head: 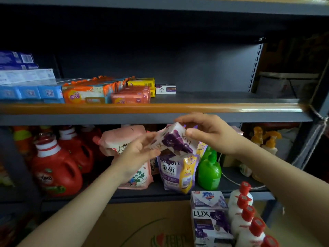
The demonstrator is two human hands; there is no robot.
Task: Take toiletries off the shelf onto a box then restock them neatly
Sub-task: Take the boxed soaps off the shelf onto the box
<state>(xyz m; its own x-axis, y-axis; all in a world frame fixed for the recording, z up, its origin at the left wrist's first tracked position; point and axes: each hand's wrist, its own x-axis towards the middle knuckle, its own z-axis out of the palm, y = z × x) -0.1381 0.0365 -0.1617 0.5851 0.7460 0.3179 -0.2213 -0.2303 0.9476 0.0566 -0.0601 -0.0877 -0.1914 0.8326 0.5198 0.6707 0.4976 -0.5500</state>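
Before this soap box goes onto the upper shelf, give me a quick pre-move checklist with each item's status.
1. Both hands on the purple-flower soap box: left hand, right hand: ok.
2. Free shelf space right of the Lux box on the upper shelf: ok.
3. Box level for placing: not ok, tilted.
4. Existing soaps in neat rows: ok.
5. More stock waiting on the cardboard box: ok.

Soap packs (pixel 106 91) sit left on the shelf (pixel 213 107); bottles (pixel 247 221) stand right of the boxes (pixel 210 216) below.
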